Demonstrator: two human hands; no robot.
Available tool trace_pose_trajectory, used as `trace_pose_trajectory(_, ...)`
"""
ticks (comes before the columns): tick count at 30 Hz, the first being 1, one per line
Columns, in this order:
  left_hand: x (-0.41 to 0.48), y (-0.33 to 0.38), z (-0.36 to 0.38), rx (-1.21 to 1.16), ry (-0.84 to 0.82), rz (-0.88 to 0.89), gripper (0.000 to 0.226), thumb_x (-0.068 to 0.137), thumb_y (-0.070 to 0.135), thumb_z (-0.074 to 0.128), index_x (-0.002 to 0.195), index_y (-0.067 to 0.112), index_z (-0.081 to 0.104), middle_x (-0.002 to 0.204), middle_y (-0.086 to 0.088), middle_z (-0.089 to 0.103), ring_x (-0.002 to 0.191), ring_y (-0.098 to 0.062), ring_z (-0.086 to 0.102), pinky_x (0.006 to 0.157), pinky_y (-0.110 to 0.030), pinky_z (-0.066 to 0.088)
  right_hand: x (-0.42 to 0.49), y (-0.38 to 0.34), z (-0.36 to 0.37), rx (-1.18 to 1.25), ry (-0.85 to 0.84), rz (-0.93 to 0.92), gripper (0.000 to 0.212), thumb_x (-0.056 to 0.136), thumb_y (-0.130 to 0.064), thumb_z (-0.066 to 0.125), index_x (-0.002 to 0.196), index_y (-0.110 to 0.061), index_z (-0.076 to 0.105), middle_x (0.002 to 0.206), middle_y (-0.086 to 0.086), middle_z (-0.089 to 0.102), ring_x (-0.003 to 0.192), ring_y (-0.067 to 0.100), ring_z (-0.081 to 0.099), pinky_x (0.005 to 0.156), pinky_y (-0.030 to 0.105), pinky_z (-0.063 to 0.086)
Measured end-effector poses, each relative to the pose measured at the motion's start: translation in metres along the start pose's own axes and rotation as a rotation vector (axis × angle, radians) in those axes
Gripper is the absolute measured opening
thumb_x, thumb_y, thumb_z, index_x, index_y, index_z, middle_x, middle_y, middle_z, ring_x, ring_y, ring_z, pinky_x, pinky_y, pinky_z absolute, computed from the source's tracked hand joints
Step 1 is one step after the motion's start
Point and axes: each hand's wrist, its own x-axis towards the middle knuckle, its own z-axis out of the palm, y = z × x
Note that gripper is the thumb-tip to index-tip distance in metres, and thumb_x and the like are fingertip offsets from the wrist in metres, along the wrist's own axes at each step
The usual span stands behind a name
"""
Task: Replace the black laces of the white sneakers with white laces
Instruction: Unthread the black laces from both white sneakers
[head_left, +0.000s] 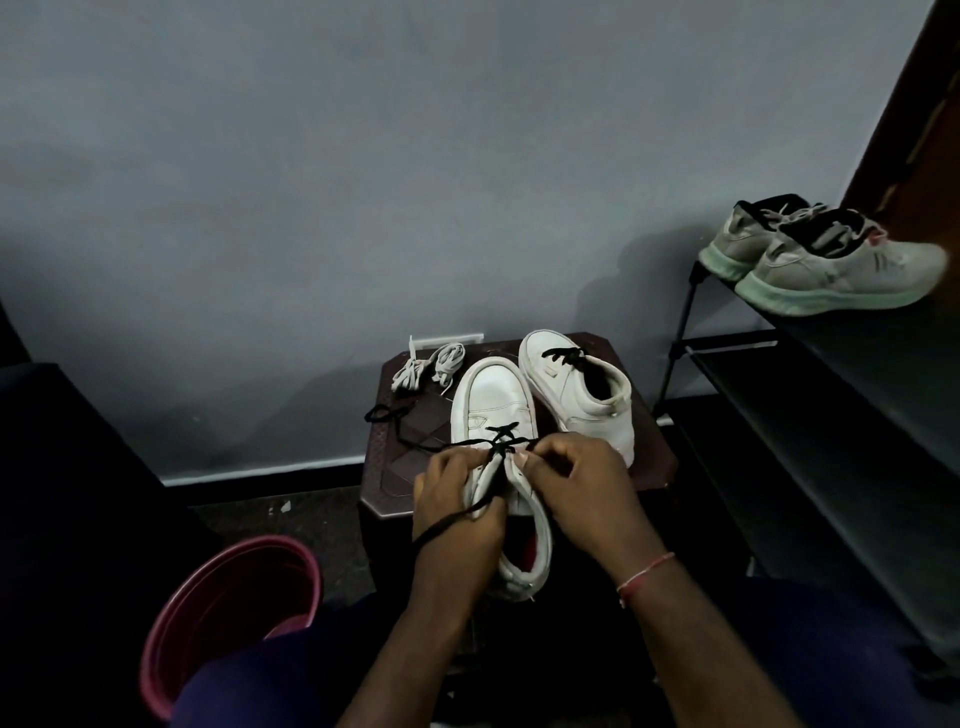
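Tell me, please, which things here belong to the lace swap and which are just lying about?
Job: near white sneaker, far white sneaker, black laces, white laces, stool.
Lying about: grey trainers, shoe rack, red bucket.

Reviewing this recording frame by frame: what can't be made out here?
Head view only.
- Eyelets of the near sneaker: covered by the left hand and right hand, so the rows still holding black lace cannot be counted.
- The white laces: small and dim; their number is unclear.
- Inside of the red bucket: dark, lower part hidden by a knee.
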Motion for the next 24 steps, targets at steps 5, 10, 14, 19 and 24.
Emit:
trace_pose_trajectory(5,0.000,0.006,-0.002,-0.030,0.007,0.014,0.036,0.067,0.022,0.054,0.097,0.041,0.059,0.102,0.021,0.055,0.101,-0.008,0.049,0.085,-0.016,0.039,0.010,-0.026,-0.014,0.552,0.076,0.107,0.021,0.095,-0.020,0.059,0.075,-0.011,0.058,0.055,0.003,0.057,0.045,0.010,0.047,0.047,0.023,0.040)
trace_pose_trajectory(10,0.000,-0.002,-0.004,0.050,-0.019,0.113,0.037,0.073,0.030,0.051,0.108,0.030,0.061,0.107,0.013,0.055,0.101,-0.011,0.049,0.086,-0.013,0.035,0.013,-0.024,-0.025,0.541,0.067,0.172,0.024,0.094,-0.032,0.059,0.083,-0.012,0.063,0.065,-0.001,0.062,0.048,0.008,0.050,0.045,0.022,0.039)
trace_pose_trajectory(14,0.002,-0.003,-0.002,0.084,-0.031,0.041,0.042,0.070,0.020,0.056,0.111,0.024,0.062,0.108,0.011,0.053,0.104,-0.013,0.048,0.082,-0.005,0.031,-0.004,0.001,-0.005,0.148,-0.108,0.069,0.017,0.084,-0.031,0.073,0.073,-0.020,0.068,0.069,-0.005,0.068,0.063,0.006,0.060,0.063,0.029,0.050)
trace_pose_trajectory(19,0.001,-0.002,-0.002,0.079,-0.034,0.036,0.040,0.073,0.011,0.065,0.110,0.027,0.062,0.106,0.017,0.052,0.104,-0.011,0.046,0.081,-0.006,0.033,0.000,-0.003,-0.004,0.144,-0.056,0.050,0.016,0.092,-0.018,0.064,0.077,-0.014,0.063,0.061,-0.005,0.062,0.055,0.006,0.054,0.058,0.026,0.044)
trace_pose_trajectory(24,-0.001,0.005,-0.002,0.020,-0.017,-0.017,0.043,0.066,0.018,0.053,0.104,0.036,0.059,0.105,0.026,0.051,0.105,-0.004,0.045,0.083,-0.007,0.033,0.005,-0.026,-0.029,1.132,0.127,0.212,0.009,0.093,-0.018,0.053,0.085,-0.016,0.056,0.067,-0.001,0.058,0.047,0.009,0.049,0.042,0.020,0.034)
